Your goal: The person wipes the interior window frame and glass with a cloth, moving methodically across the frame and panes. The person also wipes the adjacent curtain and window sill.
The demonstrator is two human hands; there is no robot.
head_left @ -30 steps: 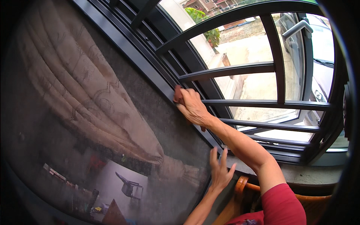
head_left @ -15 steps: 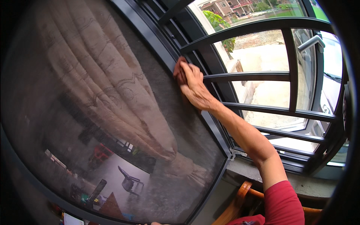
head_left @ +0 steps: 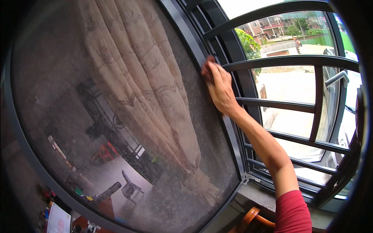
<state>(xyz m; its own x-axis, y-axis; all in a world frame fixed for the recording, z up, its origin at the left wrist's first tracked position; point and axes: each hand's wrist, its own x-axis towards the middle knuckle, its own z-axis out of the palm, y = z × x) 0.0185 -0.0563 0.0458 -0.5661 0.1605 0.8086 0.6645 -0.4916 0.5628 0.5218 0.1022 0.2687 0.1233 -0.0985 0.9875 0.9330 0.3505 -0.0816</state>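
My right hand reaches up along the dark grey frame of a large screen panel. Its fingers are closed on a reddish-brown cloth, which is bunched against the frame's upright; motion blurs the cloth and fingertips. The dusty-looking mesh of the panel fills the left and middle of the view. Behind it shows a beige patterned curtain, gathered near its lower end. My left hand is out of view.
Dark window bars stand right of my arm, with an opened sash and its grey handle beyond. A concrete sill lies below, beside a wooden chair. At lower left are a white board-like item and small clutter.
The view has shifted, so panel and bars sit differently. My right hand, still on the cloth, remains at the frame's upright. A sliver of skin at the bottom edge has left view.
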